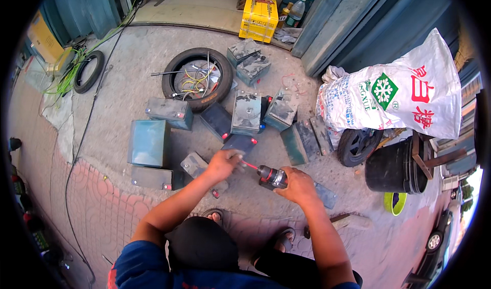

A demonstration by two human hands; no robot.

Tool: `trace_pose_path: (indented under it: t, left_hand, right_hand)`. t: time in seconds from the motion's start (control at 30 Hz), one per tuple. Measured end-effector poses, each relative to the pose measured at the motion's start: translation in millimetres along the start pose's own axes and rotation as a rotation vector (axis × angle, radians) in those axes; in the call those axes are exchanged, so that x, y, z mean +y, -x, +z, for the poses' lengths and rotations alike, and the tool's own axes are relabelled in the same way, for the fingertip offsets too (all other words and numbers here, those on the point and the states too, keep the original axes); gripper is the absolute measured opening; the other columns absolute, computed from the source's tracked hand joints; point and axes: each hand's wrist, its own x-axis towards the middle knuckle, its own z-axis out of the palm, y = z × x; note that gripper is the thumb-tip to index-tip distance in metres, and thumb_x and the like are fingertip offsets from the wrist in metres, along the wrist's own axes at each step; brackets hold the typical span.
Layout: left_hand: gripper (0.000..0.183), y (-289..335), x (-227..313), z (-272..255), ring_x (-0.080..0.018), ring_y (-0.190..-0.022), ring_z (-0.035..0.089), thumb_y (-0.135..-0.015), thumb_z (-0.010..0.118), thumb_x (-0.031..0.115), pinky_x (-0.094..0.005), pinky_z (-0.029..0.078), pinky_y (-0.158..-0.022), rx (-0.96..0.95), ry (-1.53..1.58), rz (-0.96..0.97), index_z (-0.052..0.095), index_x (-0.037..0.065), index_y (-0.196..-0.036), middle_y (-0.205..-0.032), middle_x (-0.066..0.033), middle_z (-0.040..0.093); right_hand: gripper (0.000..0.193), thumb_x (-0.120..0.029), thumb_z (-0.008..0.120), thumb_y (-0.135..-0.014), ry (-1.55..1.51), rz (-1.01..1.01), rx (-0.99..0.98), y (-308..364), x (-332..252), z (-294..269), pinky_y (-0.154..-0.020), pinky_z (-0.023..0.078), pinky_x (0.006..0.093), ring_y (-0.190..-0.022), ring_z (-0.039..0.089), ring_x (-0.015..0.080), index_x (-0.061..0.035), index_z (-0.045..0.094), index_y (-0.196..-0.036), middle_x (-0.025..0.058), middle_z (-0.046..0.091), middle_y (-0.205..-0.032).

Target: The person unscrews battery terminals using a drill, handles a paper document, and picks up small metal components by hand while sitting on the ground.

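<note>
A black and grey cordless drill (273,177) is gripped in my right hand (298,185), its long red bit pointing left. My left hand (224,165) is at the bit's far end with its fingers curled closed; what sits between them is too small and blurred to tell. Below and around the hands lie several dusty block-shaped batteries with red terminals. A dark battery (240,144) is just beyond my left hand, and a grey-topped one (194,164) is beside it. Partly behind my right hand is a flat blue-grey battery (325,195).
More batteries, such as a teal one (149,143), spread across the concrete. Beyond them lies a tyre (226,92) with wires inside. To the right are a white sack (368,97), a small wheel (353,153) and a black bucket (387,167). A cable (92,102) runs along the left.
</note>
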Motion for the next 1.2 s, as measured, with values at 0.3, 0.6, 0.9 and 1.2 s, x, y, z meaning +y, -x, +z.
trace_pose_path:
  t: [0.3,0.6,0.9,1.2]
  left_hand:
    - [0.025,14.9,-10.2,-34.4,-0.0433,-0.099,0.071,-0.097,0.063,0.012,-0.0455,0.056,-0.086,0.391,-0.65,0.442,0.073,0.003,-0.118,-0.109,-0.0237,0.074]
    - [0.027,20.9,-3.5,-33.2,-0.0411,-0.102,0.071,-0.095,0.064,0.007,-0.0477,0.056,-0.086,0.254,-0.609,0.37,0.071,0.007,-0.121,-0.112,-0.0204,0.074]
    - [0.036,-140.6,105.4,10.1,-0.0377,-0.115,0.067,-0.091,0.06,0.0,-0.0491,0.051,-0.1,0.272,-0.952,1.014,0.067,0.004,-0.126,-0.118,-0.0185,0.072]
    - [0.04,-216.8,85.7,19.4,-0.0338,-0.133,0.061,-0.091,0.057,0.003,-0.0497,0.041,-0.117,0.234,-1.229,0.789,0.067,0.002,-0.129,-0.127,-0.0186,0.072]
  right_hand:
    - [0.06,-0.033,0.089,-0.072,-0.06,-0.067,0.015,-10.9,4.8,7.5,-0.087,0.057,0.046,-0.096,0.073,0.0359,-0.01,0.068,-0.124,0.0157,0.076,-0.099]
    - [0.057,-0.027,0.093,-0.073,-0.374,0.084,0.295,-2.0,10.1,-138.1,-0.082,0.057,0.0333,-0.086,0.071,0.0144,-0.0016,0.073,-0.12,0.0087,0.078,-0.097]
    - [0.06,-0.042,0.089,-0.07,-0.386,0.02,0.876,-148.6,21.1,-245.5,-0.077,0.056,0.0356,-0.078,0.073,0.0236,0.0027,0.074,-0.106,0.0154,0.075,-0.085]
    - [0.057,-0.047,0.09,-0.068,-0.273,0.058,0.829,-356.7,64.8,-230.9,-0.078,0.058,0.0419,-0.083,0.076,0.0312,-0.0024,0.075,-0.1,0.0171,0.077,-0.088]
